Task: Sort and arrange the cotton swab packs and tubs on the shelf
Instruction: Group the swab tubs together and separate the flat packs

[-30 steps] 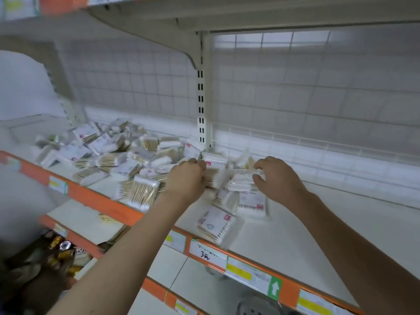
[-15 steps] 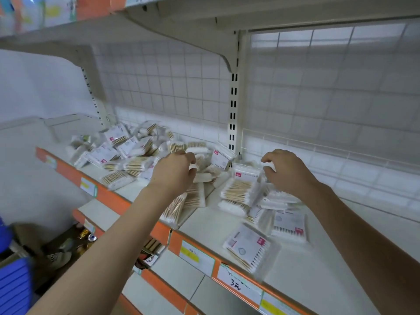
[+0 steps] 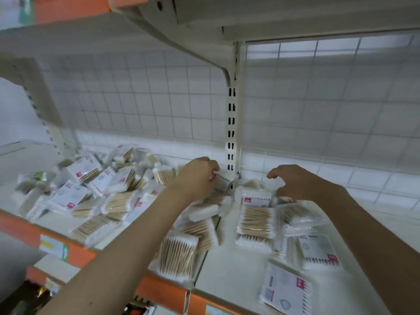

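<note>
Several clear packs of wooden cotton swabs lie in a loose heap [image 3: 106, 196] across the white shelf [image 3: 229, 273]. My left hand [image 3: 197, 178] grips a white-labelled pack [image 3: 223, 179] at the back of the heap, beside the slotted upright. My right hand [image 3: 293, 181] hovers with curled fingers just above more packs at the back right and holds nothing. In front of it a pack of swabs [image 3: 255, 220] lies flat, and two label-up packs [image 3: 318, 250] [image 3: 285, 292] lie nearer the front edge.
A slotted metal upright [image 3: 231, 123] and a wire grid back panel [image 3: 329, 98] close off the rear. Another shelf [image 3: 159, 26] hangs close overhead. An orange price rail [image 3: 75, 255] runs along the shelf front. Bare shelf surface [image 3: 386, 201] extends right.
The view has closed in on the heap. My left hand moved back and right to the pack by the upright. My right hand stayed over the packs at the back right.
</note>
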Demonstrator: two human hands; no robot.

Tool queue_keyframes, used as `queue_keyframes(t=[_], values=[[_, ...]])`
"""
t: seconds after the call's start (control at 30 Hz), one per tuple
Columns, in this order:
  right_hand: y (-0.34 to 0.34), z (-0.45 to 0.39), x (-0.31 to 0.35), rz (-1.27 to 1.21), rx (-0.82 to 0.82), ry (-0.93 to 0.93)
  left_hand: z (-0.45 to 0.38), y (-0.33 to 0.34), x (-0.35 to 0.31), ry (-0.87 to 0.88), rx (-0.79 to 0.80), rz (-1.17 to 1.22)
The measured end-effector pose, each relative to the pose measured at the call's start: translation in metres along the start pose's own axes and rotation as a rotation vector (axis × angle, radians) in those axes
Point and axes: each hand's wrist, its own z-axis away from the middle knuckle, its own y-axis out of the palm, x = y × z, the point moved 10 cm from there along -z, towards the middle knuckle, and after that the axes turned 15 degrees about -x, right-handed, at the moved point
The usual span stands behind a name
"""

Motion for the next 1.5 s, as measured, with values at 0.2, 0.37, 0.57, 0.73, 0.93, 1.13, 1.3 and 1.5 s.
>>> queue_keyframes(t=[0.2, 0.37, 0.57, 0.73, 0.93, 1.13, 1.3, 1.5], values=[[0.000, 0.009, -0.017, 0.037, 0.041, 0.083, -0.027, 0.046, -0.028, 0.093, 0.132, 0.093], [-0.002, 0.016, -0.032, 0.010, 0.084, 0.145, -0.039, 0.079, -0.039, 0.111, 0.253, 0.115], [0.002, 0.008, -0.023, 0.091, 0.066, 0.102, -0.041, 0.111, -0.052, 0.117, 0.369, 0.053], [0.021, 0.007, -0.021, 0.119, 0.090, 0.098, -0.043, 0.122, -0.054, 0.115, 0.466, -0.014], [0.035, 0.013, -0.040, 0.052, 0.102, 0.200, -0.046, 0.126, -0.062, 0.166, 0.539, -0.114], [0.035, 0.018, -0.044, -0.031, 0.060, 0.231, -0.054, 0.138, -0.050, 0.038, 0.533, -0.096], [0.025, 0.019, -0.044, -0.066, -0.055, 0.219, -0.055, 0.138, -0.054, -0.035, 0.481, -0.095], [-0.002, 0.028, -0.044, -0.187, -0.208, 0.199, -0.065, 0.116, -0.052, -0.068, 0.336, -0.012]])
